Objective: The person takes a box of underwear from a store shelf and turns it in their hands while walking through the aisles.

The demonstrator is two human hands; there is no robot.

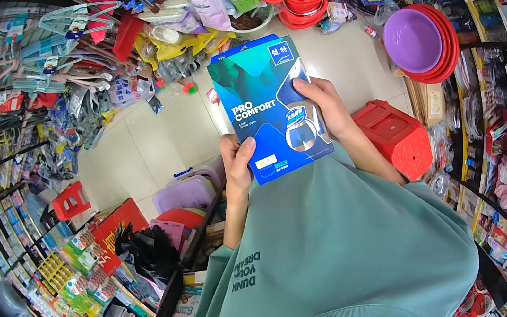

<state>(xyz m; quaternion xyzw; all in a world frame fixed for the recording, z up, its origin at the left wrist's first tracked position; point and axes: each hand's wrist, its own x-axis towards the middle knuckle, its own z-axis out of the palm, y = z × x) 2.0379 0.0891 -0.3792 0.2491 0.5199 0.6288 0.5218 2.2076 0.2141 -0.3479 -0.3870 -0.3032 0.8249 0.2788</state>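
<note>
A blue and green box (258,99) printed "PRO COMFORT" is held up in front of my green shirt, its printed face toward the camera and slightly tilted. My left hand (238,160) grips its lower left edge, thumb on the front and the other fingers mostly behind. On the right side, my right hand (324,104) holds the edge with the thumb on the front near a dark blue patch; its fingers are partly hidden behind the box.
Stacked red basins with a purple one (413,40) stand at the right. A red plastic stool (393,139) is beside my right forearm. Hangers (79,21) and bagged goods fill the upper left. Shelves curve along both sides; pale floor tiles (165,132) lie beyond the box.
</note>
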